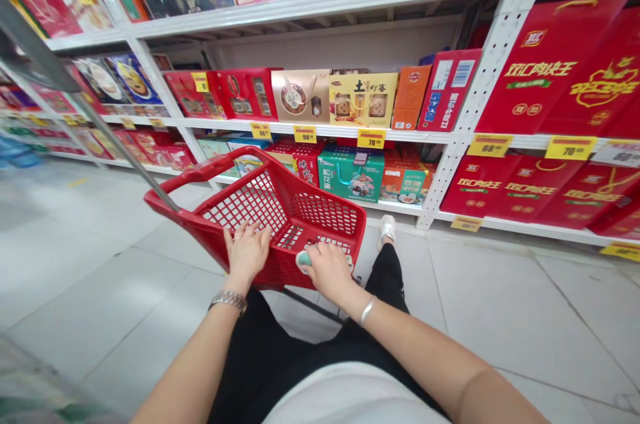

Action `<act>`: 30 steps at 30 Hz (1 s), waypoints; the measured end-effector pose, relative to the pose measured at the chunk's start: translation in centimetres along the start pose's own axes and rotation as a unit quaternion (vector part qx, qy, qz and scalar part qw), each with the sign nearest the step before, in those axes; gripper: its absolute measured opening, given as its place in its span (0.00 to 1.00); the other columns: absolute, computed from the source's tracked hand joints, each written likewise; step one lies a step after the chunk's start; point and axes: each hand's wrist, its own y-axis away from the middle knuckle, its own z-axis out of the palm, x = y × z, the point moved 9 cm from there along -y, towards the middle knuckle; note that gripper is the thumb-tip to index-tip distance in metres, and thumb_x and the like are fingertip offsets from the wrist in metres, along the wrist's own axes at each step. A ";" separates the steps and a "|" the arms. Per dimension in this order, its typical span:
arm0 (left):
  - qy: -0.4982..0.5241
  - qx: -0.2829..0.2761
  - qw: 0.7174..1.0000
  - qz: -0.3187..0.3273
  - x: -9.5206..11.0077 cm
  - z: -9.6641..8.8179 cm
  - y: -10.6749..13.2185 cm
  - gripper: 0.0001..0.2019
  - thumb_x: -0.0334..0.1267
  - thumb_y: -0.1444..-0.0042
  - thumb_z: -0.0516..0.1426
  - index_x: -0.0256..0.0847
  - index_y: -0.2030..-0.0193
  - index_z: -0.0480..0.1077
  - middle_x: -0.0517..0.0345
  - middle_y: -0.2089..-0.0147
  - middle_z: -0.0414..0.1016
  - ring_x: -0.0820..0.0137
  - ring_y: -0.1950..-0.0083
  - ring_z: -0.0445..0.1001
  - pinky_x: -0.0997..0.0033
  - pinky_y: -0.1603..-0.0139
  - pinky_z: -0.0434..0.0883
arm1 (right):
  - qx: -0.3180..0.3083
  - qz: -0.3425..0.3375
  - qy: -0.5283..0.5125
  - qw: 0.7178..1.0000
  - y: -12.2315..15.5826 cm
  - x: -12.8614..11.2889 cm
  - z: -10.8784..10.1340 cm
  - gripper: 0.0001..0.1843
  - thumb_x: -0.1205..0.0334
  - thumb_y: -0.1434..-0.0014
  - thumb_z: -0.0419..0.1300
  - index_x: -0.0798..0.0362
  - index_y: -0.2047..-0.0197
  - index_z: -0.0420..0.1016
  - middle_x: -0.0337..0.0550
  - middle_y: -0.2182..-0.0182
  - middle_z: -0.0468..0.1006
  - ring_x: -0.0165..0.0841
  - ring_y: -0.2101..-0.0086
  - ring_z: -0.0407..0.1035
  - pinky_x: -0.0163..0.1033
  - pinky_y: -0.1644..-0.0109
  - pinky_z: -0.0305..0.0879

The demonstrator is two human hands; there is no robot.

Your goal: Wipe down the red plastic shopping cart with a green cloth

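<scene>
A red plastic shopping cart (pixel 327 219) with latticed sides stands right in front of me, turned at an angle. My left hand (pixel 247 251) lies on its near rim, fingers stretched out and slightly apart, with nothing in them. My right hand (pixel 327 269) is closed around a small white object with a pale green end (pixel 303 260), held at the rim of the cart. Its kind is hidden by the fingers. Through the lattice, the part of the basket floor that shows holds nothing I can make out.
White metal shelves (pixel 320 7) run along the far side, stocked with gift boxes (pixel 300 97) and red bags (pixel 540 71). Yellow price tags (pixel 371 139) line their edges. A grey pole (pixel 125 154) rises from the cart's left side. Pale floor tiles (pixel 480 297) extend around me.
</scene>
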 end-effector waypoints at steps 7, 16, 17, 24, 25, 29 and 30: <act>-0.027 -0.057 0.992 -0.108 -6.9 0.0 -1.1 0.25 0.41 0.32 0.42 0.40 0.39 0.73 0.47 0.25 0.56 0.49 0.22 0.44 0.26 0.28 0.43 | -0.009 -0.157 -0.070 0.985 1.7 -7.2 1.7 0.29 0.48 0.37 0.65 0.49 0.37 0.67 0.48 0.55 0.77 0.41 0.56 0.71 0.46 0.50 0.67; 0.010 -0.117 0.978 -0.171 -6.7 1.6 1.7 0.22 0.40 0.36 0.48 0.44 0.40 0.74 0.48 0.21 0.44 0.46 0.21 0.34 0.22 0.30 0.41 | 0.000 -0.238 -0.082 0.968 0.9 1.9 2.5 0.17 0.63 0.35 0.63 0.40 0.44 0.76 0.44 0.43 0.75 0.43 0.39 0.61 0.58 0.30 0.47; 0.022 -0.123 0.977 -0.176 -6.3 1.8 1.8 0.22 0.39 0.36 0.48 0.44 0.40 0.75 0.49 0.21 0.43 0.46 0.21 0.33 0.24 0.29 0.42 | -0.006 -0.237 -0.083 0.968 0.0 3.3 2.3 0.18 0.64 0.36 0.64 0.41 0.44 0.77 0.45 0.43 0.75 0.44 0.38 0.61 0.57 0.31 0.48; 0.063 -0.105 0.978 -0.167 -4.8 2.3 0.9 0.22 0.38 0.36 0.50 0.47 0.40 0.75 0.53 0.22 0.49 0.43 0.21 0.30 0.32 0.26 0.46 | -0.051 -0.248 -0.116 0.961 -3.0 6.4 1.8 0.11 0.65 0.38 0.66 0.48 0.52 0.80 0.45 0.54 0.78 0.37 0.53 0.67 0.44 0.44 0.60; 0.062 -0.106 0.979 -0.163 -5.0 2.4 0.7 0.21 0.38 0.36 0.50 0.47 0.40 0.75 0.53 0.22 0.49 0.43 0.21 0.30 0.33 0.26 0.48 | -0.050 -0.243 -0.113 0.962 -2.9 6.2 1.8 0.10 0.64 0.38 0.66 0.48 0.52 0.80 0.45 0.55 0.78 0.37 0.54 0.66 0.43 0.45 0.59; 0.044 -0.121 0.981 -0.145 -6.7 2.0 0.2 0.22 0.39 0.35 0.49 0.47 0.38 0.73 0.50 0.22 0.50 0.44 0.21 0.34 0.32 0.29 0.53 | -0.042 -0.227 -0.084 0.969 -1.4 3.7 2.5 0.11 0.55 0.37 0.66 0.47 0.52 0.80 0.45 0.56 0.78 0.38 0.56 0.64 0.43 0.49 0.57; 0.034 -0.118 0.983 -0.138 -7.1 1.6 0.1 0.22 0.39 0.34 0.49 0.47 0.36 0.72 0.49 0.22 0.48 0.44 0.21 0.37 0.30 0.29 0.53 | -0.037 -0.224 -0.078 0.971 -0.8 2.8 2.8 0.12 0.53 0.37 0.65 0.46 0.52 0.80 0.46 0.57 0.78 0.38 0.56 0.64 0.44 0.49 0.57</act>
